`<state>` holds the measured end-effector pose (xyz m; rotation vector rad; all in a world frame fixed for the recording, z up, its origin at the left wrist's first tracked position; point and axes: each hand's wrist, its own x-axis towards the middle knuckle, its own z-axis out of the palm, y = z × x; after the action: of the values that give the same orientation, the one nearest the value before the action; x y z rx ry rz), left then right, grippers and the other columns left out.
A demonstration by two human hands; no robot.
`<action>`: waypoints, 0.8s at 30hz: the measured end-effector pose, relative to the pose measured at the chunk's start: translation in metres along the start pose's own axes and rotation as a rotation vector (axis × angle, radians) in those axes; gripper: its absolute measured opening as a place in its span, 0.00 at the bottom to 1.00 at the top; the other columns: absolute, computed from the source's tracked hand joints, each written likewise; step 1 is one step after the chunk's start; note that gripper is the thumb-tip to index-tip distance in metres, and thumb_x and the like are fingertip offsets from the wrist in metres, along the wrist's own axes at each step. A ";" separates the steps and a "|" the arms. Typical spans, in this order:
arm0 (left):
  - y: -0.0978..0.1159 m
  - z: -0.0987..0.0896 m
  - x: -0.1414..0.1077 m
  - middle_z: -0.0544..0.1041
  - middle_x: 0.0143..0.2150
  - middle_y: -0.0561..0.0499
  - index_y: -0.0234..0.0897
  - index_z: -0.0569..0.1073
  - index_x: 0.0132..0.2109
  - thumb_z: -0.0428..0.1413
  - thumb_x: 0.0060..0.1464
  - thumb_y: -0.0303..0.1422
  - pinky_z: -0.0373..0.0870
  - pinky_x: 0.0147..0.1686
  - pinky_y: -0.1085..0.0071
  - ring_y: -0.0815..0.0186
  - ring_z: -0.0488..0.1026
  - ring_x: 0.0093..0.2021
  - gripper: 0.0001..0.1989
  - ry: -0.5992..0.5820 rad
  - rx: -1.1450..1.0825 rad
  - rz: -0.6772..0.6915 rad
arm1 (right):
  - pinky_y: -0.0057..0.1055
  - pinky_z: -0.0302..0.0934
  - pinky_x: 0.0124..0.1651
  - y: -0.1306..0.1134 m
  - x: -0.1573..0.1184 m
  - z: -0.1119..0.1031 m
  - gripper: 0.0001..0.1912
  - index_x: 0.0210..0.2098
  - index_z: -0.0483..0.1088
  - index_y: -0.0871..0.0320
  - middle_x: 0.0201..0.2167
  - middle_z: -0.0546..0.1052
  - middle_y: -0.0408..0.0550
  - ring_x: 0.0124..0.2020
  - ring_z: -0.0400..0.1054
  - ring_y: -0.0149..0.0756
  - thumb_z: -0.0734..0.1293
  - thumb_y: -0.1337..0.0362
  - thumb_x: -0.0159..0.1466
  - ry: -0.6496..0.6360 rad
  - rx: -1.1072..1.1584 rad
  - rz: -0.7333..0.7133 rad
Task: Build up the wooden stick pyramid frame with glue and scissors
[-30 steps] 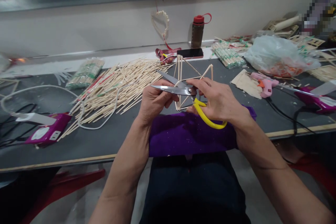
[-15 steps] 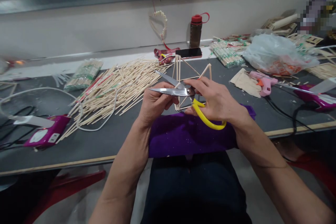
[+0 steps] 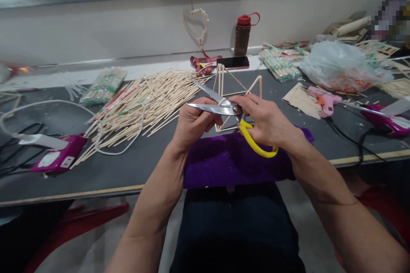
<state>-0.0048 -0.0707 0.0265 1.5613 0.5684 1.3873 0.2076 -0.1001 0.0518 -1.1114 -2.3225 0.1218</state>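
My right hand grips scissors with yellow handles, the blades parted and pointing left. My left hand is closed just beneath the blades, its fingers pinching a thin wooden stick. The end of this stick shows between the blades, near my right fingertips; the rest is hidden. Behind both hands stands a frame of glued wooden sticks, partly covered by my hands and the scissors. Under my hands a purple cloth lies over the table's front edge.
A heap of loose wooden sticks spreads to the left, near a magenta power strip with a white cable. On the right lie a pink glue gun and a plastic bag. A phone and a bottle are at the back.
The view has shifted slightly, so most things sit a little further right and higher. The scissors stay parted around the stick, and both hands keep their hold.
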 end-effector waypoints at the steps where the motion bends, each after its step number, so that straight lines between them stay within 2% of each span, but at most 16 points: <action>1: 0.000 0.000 0.000 0.78 0.22 0.52 0.37 0.78 0.32 0.64 0.58 0.42 0.55 0.12 0.78 0.77 0.60 0.12 0.13 0.006 0.009 -0.002 | 0.36 0.65 0.46 -0.001 0.000 0.000 0.33 0.62 0.66 0.61 0.46 0.74 0.55 0.42 0.68 0.41 0.65 0.71 0.56 0.001 -0.009 0.008; 11: 0.001 -0.004 0.003 0.78 0.21 0.50 0.36 0.78 0.30 0.66 0.55 0.43 0.57 0.12 0.78 0.76 0.62 0.13 0.15 0.003 0.008 -0.033 | 0.38 0.64 0.46 -0.003 -0.001 0.002 0.31 0.61 0.67 0.60 0.45 0.75 0.55 0.43 0.68 0.44 0.65 0.67 0.58 0.036 -0.096 0.032; 16: -0.001 -0.006 0.005 0.77 0.20 0.52 0.36 0.78 0.29 0.70 0.50 0.35 0.55 0.11 0.79 0.76 0.62 0.13 0.10 0.034 0.012 -0.011 | 0.36 0.63 0.45 0.001 0.002 0.006 0.31 0.63 0.66 0.60 0.46 0.75 0.55 0.45 0.69 0.44 0.65 0.68 0.59 0.051 -0.107 0.003; 21: -0.002 -0.005 0.006 0.79 0.21 0.53 0.38 0.79 0.31 0.68 0.52 0.35 0.57 0.12 0.79 0.77 0.62 0.12 0.08 0.069 -0.049 0.005 | 0.36 0.62 0.43 0.000 0.002 0.006 0.33 0.63 0.65 0.58 0.47 0.75 0.53 0.44 0.70 0.42 0.70 0.55 0.61 0.069 -0.051 0.000; 24: -0.001 -0.005 0.006 0.79 0.21 0.52 0.38 0.79 0.31 0.68 0.52 0.37 0.56 0.11 0.80 0.76 0.61 0.12 0.09 0.066 -0.068 -0.011 | 0.36 0.61 0.43 -0.002 0.001 0.004 0.36 0.63 0.64 0.60 0.48 0.74 0.54 0.43 0.70 0.42 0.72 0.52 0.60 0.052 -0.034 -0.001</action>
<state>-0.0078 -0.0634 0.0279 1.4603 0.5634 1.4396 0.2037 -0.0995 0.0495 -1.1170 -2.2874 0.0523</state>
